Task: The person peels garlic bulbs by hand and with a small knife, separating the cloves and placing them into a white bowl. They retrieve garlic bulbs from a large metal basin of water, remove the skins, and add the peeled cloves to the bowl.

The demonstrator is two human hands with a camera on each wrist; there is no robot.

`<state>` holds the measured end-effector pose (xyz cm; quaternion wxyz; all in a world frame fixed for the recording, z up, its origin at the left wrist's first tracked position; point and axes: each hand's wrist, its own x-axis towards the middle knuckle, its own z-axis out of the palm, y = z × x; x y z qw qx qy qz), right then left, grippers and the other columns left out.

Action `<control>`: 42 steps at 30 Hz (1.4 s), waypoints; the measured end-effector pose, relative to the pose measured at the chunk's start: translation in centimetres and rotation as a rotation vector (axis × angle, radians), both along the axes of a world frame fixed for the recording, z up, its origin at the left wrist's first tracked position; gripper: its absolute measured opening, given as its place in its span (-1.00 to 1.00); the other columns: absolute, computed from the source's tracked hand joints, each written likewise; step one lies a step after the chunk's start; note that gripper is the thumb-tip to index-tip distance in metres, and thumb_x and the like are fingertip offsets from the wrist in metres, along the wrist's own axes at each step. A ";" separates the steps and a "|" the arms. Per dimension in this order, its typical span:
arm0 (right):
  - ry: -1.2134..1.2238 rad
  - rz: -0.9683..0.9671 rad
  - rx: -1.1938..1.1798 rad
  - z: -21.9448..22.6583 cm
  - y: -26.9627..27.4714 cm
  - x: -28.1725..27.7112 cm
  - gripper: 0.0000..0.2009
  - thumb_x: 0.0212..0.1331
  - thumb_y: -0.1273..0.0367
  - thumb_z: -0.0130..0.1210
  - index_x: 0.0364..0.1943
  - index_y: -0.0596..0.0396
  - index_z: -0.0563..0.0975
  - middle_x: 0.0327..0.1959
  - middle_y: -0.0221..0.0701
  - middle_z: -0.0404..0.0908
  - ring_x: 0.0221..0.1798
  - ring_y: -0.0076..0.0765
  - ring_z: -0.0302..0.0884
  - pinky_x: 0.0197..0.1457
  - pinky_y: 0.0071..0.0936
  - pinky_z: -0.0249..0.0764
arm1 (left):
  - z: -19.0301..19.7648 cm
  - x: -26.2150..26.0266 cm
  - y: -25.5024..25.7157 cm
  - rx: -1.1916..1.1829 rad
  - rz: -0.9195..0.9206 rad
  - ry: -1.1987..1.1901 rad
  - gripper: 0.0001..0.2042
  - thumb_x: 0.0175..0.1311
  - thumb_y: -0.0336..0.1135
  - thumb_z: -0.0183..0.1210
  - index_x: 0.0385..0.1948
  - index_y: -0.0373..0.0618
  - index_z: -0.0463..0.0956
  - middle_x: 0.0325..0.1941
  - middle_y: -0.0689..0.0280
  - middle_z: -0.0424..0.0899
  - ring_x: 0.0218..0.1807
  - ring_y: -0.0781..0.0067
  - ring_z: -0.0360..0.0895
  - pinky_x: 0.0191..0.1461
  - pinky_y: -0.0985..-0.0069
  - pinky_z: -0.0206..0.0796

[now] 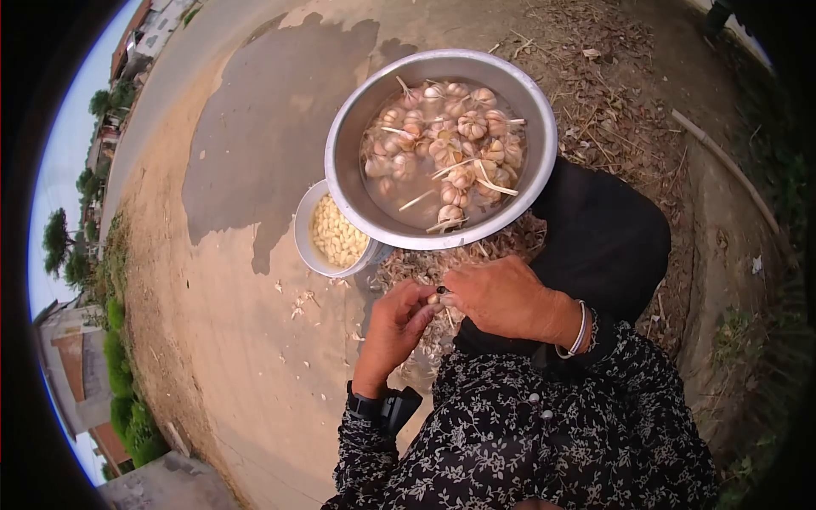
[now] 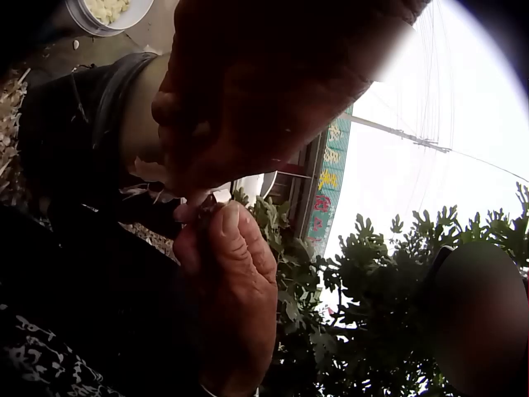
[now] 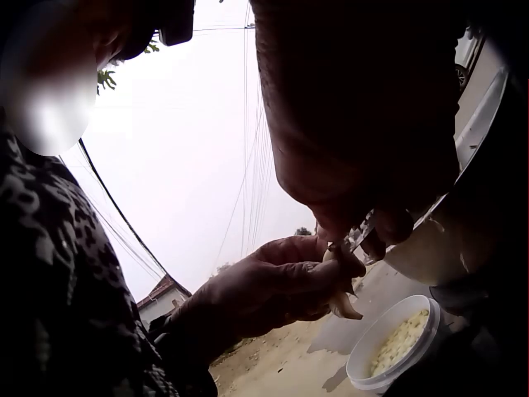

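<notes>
In front of the lap, the left hand (image 1: 395, 327) pinches a garlic clove (image 1: 434, 299) between thumb and fingers. Loose pale peel (image 3: 345, 307) hangs under those fingers in the right wrist view. From the other side the right hand (image 1: 503, 297) meets it, fingers curled round a thin, shiny, blade-like piece (image 3: 360, 235) at the clove. Most of that piece is hidden by the fingers. Beyond the hands stands a metal basin (image 1: 338, 161) of water with many whole garlic bulbs (image 1: 459, 140). Peeled cloves (image 1: 337, 234) fill much of a white bucket (image 1: 303, 242) beside it.
Garlic skins (image 1: 408, 268) litter the ground under the hands and basin. A dark wet patch (image 1: 263, 110) spreads over the concrete on the left. Dry leaves (image 1: 595, 102) and a long stick (image 1: 727, 166) lie to the right. The person's dark-clad knee (image 1: 608, 238) adjoins the basin.
</notes>
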<state>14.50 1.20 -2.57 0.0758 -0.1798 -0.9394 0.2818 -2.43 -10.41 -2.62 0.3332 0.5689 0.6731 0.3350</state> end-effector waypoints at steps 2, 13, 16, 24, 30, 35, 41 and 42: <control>0.013 0.021 -0.058 0.1 0.1 0.1 -0.83 0.17 0.27 0.04 -0.40 0.07 0.47 -0.51 -0.31 0.60 -0.42 -0.23 0.63 -0.36 -0.27 0.49 | -0.3 -0.4 -0.3 -0.132 0.011 -0.125 -0.83 0.12 -0.54 0.25 -0.25 -0.25 0.54 -0.44 0.39 0.41 -0.39 0.59 0.38 -0.32 0.66 0.25; -0.023 0.019 0.065 0.9 -0.3 0.6 -0.80 0.17 0.24 0.07 -0.40 0.07 0.47 -0.51 -0.30 0.59 -0.42 -0.21 0.63 -0.36 -0.29 0.48 | -0.5 -0.3 -0.5 -0.256 0.054 -0.226 -0.86 0.16 -0.55 0.23 -0.25 -0.30 0.54 -0.42 0.44 0.48 -0.46 0.73 0.37 -0.38 0.71 0.23; 0.001 0.055 0.059 0.5 -0.2 0.7 -0.81 0.16 0.25 0.07 -0.40 0.07 0.48 -0.53 -0.30 0.59 -0.45 -0.21 0.62 -0.39 -0.28 0.48 | 0.4 -0.4 -0.3 -0.246 0.006 -0.176 -0.85 0.16 -0.57 0.21 -0.23 -0.28 0.53 -0.43 0.39 0.49 -0.44 0.68 0.41 -0.35 0.68 0.27; -0.017 0.109 -0.120 0.1 0.7 0.9 -0.83 0.19 0.28 0.05 -0.44 0.05 0.44 -0.63 -0.25 0.50 -0.50 -0.08 0.55 -0.41 -0.16 0.43 | 0.0 -1.0 -0.3 -0.135 -0.136 -0.094 -0.83 0.16 -0.56 0.21 -0.21 -0.26 0.53 -0.42 0.31 0.51 -0.38 0.59 0.44 -0.33 0.64 0.28; 0.089 -0.046 -0.360 -1.2 0.1 1.4 -0.82 0.25 0.25 0.00 -0.40 0.02 0.45 -0.58 -0.21 0.51 -0.48 0.04 0.51 -0.40 -0.09 0.38 | -2.6 -0.5 -1.5 -0.094 0.344 -0.989 -0.76 0.22 -0.29 0.23 -0.18 -0.23 0.54 -0.32 0.32 0.59 -0.35 0.63 0.48 -0.36 0.70 0.29; 0.008 -0.078 -0.357 -2.5 -0.7 1.6 -0.82 0.25 0.24 0.00 -0.39 0.02 0.46 -0.59 -0.21 0.51 -0.47 0.04 0.53 -0.39 -0.07 0.40 | -4.2 0.5 -1.5 -0.078 0.409 -1.169 -0.77 0.24 -0.31 0.21 -0.16 -0.20 0.48 -0.33 0.32 0.58 -0.39 0.59 0.47 -0.37 0.68 0.29; 0.041 -0.169 -0.257 -0.7 -0.8 1.1 -0.79 0.24 0.21 0.00 -0.34 0.05 0.43 -0.55 -0.21 0.54 -0.43 0.00 0.56 -0.37 -0.08 0.42 | -4.3 0.9 -1.3 -0.066 0.382 -1.022 -0.80 0.26 -0.32 0.19 -0.17 -0.15 0.46 -0.34 0.35 0.56 -0.40 0.60 0.45 -0.35 0.68 0.29; 0.096 -0.187 -0.236 -0.5 -1.0 0.9 -0.78 0.24 0.21 -0.01 -0.35 0.08 0.44 -0.55 -0.21 0.56 -0.42 -0.01 0.58 -0.34 -0.08 0.44 | -4.2 1.0 -1.2 -0.052 0.362 -0.868 -0.81 0.26 -0.33 0.18 -0.16 -0.15 0.46 -0.33 0.35 0.56 -0.40 0.60 0.45 -0.35 0.68 0.29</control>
